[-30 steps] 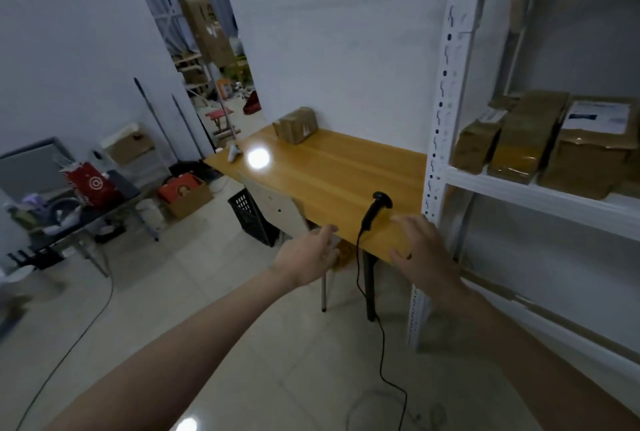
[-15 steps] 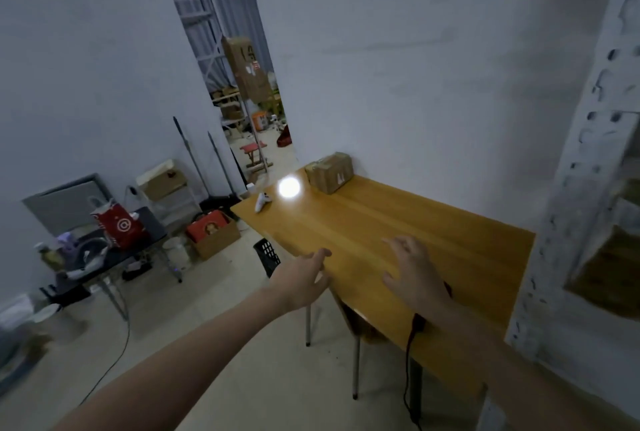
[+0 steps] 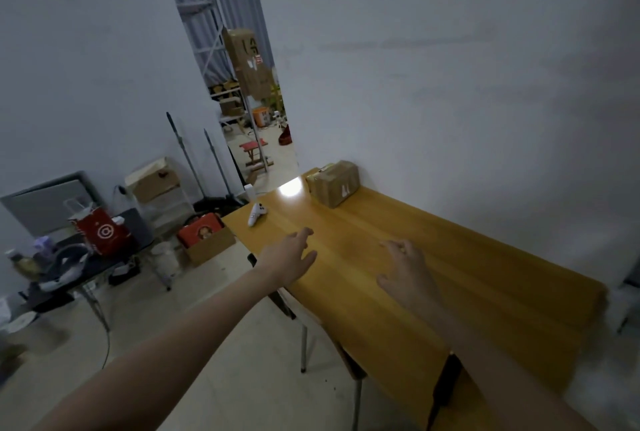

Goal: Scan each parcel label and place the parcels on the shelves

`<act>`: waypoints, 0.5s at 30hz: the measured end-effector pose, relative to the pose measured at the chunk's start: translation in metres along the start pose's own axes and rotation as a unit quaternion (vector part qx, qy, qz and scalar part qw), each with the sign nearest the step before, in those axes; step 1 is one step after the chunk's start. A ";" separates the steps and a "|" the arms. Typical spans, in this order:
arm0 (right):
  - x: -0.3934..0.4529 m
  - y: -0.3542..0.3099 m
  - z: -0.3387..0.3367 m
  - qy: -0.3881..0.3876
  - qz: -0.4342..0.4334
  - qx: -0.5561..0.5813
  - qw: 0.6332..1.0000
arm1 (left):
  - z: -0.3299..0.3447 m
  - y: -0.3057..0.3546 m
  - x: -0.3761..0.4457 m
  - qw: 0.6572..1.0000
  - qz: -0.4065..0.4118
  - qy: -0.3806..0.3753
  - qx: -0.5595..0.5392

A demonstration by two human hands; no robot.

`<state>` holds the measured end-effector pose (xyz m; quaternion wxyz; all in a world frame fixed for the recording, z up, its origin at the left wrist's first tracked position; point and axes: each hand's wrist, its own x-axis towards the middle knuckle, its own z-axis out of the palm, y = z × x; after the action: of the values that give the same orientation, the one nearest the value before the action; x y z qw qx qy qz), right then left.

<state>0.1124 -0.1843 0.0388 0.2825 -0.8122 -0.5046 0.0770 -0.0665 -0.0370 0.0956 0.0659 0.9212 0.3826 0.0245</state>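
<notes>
**One parcel left on the table, both hands free**

We see a single parcel (image 3: 333, 183) at about 12 o'clock from our hands, at the far end of the wooden table (image 3: 450, 274), close against the white wall. It is a brown taped carton, lying flat, with pale marks on its near side; whether those marks are a label we cannot tell.

Left hand (image 3: 289, 259) reaches forward over the near edge of the table, fingers straight and loose, gripping nothing. Right hand (image 3: 403, 266) hovers over the tabletop just to its right, fingers relaxed and slightly bent, also holding nothing. Both are well apart from the parcel.

A small white handheld device (image 3: 256, 214) lies at about 11 o'clock from the left hand, near the table's left edge. We cannot tell what it is. No scanner is in either hand, and no shelves show in this view.

Our reading of progress: the parcel on the table is not yet scanned or shelved, so at least one round is left. It has to be fetched from the far end, its label found and scanned, then carried to the shelving. How many parcels are already put away we cannot judge from here.

At 9 o'clock, off the table, stands clutter: a red bag (image 3: 100, 233) on a low dark stand and an open cardboard box (image 3: 207, 243) on the floor.
</notes>
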 end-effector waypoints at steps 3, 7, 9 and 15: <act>0.032 0.002 0.017 -0.003 0.022 -0.007 1.000 | 0.006 -0.018 0.037 1.000 0.008 0.007 0.003; 0.092 -0.002 0.046 -0.007 0.044 -0.027 0.999 | 0.021 -0.055 0.103 0.999 0.030 0.016 0.020; 0.133 -0.007 0.064 -0.009 0.057 -0.024 0.998 | 0.030 -0.079 0.145 0.999 0.042 0.014 0.027; 0.279 -0.024 0.135 -0.012 0.084 -0.002 0.996 | 0.042 -0.174 0.283 0.997 0.068 -0.019 0.042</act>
<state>0.1722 0.1159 -0.0159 0.2672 -0.8513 -0.4383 0.1089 0.0151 0.2808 0.0276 0.0320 0.9474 0.3183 -0.0046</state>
